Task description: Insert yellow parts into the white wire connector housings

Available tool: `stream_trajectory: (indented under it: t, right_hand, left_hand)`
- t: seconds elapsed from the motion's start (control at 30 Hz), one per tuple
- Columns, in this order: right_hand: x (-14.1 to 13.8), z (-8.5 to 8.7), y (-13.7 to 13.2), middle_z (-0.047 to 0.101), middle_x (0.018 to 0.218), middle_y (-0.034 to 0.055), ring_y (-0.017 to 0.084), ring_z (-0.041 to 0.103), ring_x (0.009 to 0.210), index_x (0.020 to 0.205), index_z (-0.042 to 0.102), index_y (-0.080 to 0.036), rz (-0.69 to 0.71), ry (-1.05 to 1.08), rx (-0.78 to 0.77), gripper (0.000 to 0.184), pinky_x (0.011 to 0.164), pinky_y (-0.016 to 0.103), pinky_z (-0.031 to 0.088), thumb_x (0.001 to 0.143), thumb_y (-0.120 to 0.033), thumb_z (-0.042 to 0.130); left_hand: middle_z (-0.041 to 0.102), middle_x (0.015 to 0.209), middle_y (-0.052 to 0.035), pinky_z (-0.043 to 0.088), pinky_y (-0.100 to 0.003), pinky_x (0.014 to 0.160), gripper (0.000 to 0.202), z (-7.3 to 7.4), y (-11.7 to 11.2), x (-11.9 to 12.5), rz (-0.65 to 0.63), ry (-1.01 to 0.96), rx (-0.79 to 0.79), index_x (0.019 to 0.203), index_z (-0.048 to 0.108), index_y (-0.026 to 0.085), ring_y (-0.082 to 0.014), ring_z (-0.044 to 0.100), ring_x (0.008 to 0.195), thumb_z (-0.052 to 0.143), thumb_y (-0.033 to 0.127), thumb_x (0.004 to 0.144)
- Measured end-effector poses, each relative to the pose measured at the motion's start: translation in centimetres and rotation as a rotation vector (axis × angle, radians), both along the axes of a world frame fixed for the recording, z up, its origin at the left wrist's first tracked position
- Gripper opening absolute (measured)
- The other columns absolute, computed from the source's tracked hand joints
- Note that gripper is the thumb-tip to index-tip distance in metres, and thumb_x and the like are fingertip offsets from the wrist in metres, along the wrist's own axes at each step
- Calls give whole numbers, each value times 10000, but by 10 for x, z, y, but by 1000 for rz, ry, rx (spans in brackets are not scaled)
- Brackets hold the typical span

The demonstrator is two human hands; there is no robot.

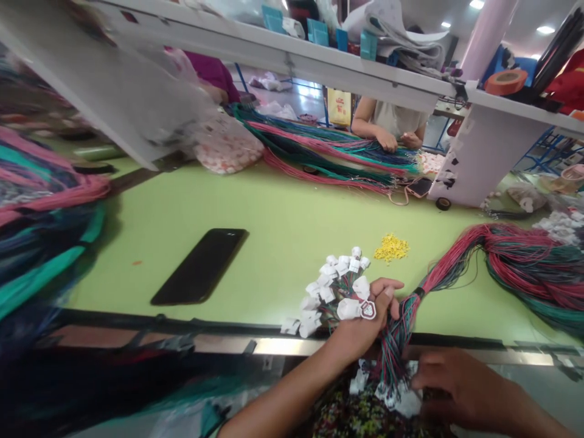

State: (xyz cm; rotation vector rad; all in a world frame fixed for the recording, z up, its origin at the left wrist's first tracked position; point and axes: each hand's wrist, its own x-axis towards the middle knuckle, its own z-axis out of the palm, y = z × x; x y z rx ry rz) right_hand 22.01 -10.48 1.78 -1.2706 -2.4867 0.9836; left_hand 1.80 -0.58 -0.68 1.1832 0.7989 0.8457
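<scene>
One left hand (360,325), one right hand (456,386), two phones (201,266), three wire bundles (529,267).

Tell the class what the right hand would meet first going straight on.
The bundle of red and green wires just beyond the right hand; depth is unclear, so its fingers may already touch it.

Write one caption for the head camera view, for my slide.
The left hand grips a bundle of colored wires with white connectors at a green workbench.

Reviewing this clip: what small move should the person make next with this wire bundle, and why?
Probably the right hand should gather the white connectors under the wire bundle: the left hand grips the bundle higher up, while those connectors sit loose beside the right fingers.
</scene>
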Motion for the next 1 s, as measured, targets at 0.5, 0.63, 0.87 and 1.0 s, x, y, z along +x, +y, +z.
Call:
stream_trajectory:
  t: [0.5, 0.63, 0.87, 1.0]
  right_hand:
    - [-39, 14, 59, 729, 995, 44, 181, 687, 935, 1070, 690, -260, -350, 649, 431, 244, 830, 337, 568, 889, -98, 665]
    - [-15, 7, 57, 742, 1025, 44, 181, 698, 944, 1077, 709, -279, -245, 680, 318, 271, 842, 349, 557, 890, -85, 673]
    - [-3, -3, 94, 735, 957, 55, 195, 690, 903, 927, 736, -239, -308, 663, 144, 74, 770, 340, 557, 912, -221, 666]
    - [-2, -30, 140, 671, 860, 35, 160, 621, 742, 911, 704, -188, -425, 297, 232, 118, 685, 292, 495, 864, -117, 622]
  left_hand:
    - [703, 895, -66, 482, -335, 743, 214, 10, -6, -9, -74, -171, 65, 996, 693, 212, -202, 625, 810, 721, 244, 786]
    - [726, 745, -55, 466, -288, 647, 271, 9, -6, -18, -190, -259, -187, 934, 762, 202, -159, 630, 662, 798, 409, 763]
    - [626, 511, 21, 285, -205, 440, 221, -2, -4, -12, -129, -214, -244, 855, 817, 230, -66, 436, 431, 878, 328, 667]
    - [771, 746, -55, 455, -232, 563, 259, -14, -11, -9, -74, -273, -255, 891, 815, 230, -124, 630, 597, 888, 329, 662]
